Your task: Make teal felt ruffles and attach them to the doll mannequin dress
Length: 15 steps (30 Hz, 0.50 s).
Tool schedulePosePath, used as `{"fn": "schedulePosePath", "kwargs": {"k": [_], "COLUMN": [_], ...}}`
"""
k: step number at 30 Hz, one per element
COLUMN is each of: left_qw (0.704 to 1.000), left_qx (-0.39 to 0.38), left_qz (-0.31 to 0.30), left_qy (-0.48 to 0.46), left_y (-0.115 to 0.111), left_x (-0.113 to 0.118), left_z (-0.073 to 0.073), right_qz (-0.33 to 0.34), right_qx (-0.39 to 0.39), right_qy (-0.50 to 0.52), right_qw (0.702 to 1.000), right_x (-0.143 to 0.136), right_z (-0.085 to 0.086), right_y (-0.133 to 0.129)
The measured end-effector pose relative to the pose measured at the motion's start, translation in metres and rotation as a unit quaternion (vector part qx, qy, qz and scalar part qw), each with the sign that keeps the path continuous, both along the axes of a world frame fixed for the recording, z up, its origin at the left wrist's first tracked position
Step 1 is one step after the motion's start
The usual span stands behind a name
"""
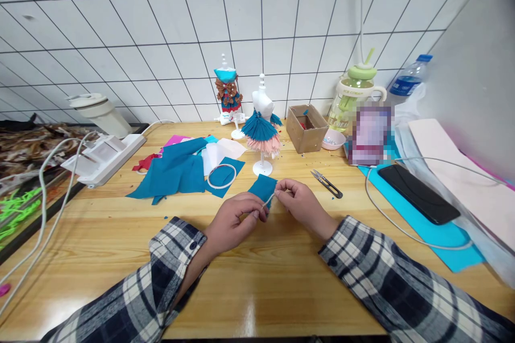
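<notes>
A small teal fabric piece is between my hands at the middle of the table, with a thin pale cord along its edge. My left hand pinches the cord and the fabric's lower edge. At the fabric's right corner my right hand pinches the cord's other end. Just behind stands a small white dress form in a teal and pink ruffled dress. To the left, a white ring rests on a teal square, beside a larger teal cloth.
Thread snips lie right of my right hand. Behind are a cardboard box, a small pink bowl and a second dress form. A black phone lies at right; a power strip and cables at left.
</notes>
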<state>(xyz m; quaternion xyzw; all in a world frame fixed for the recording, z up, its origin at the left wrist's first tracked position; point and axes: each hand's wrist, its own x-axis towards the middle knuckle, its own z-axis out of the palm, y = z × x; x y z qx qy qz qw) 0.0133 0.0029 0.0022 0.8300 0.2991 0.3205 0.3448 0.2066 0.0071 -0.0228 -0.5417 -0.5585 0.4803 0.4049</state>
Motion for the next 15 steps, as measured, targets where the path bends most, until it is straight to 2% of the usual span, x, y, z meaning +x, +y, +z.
{"fn": "schedulePosePath", "kwargs": {"k": [9,12,15], "left_qw": [0.999,0.999,0.999], "left_qx": [0.002,0.004,0.009], "left_qz": [-0.031,-0.027,-0.026], "left_qy": [-0.034,-0.037,-0.038], "left_y": [-0.001,-0.001,0.0], "left_x": [-0.005,-0.005,-0.005], "left_z": [-0.004,-0.005,-0.008], "right_qz": [-0.086,-0.142,-0.232], "right_qx": [0.055,0.103,0.2], "right_qy": [-0.068,-0.078,-0.106], "right_qw": [0.992,0.981,0.946], "right_x": [0.012,0.02,0.035], "right_z": [-0.013,-0.006,0.007], "right_y": [0.013,0.02,0.035]}}
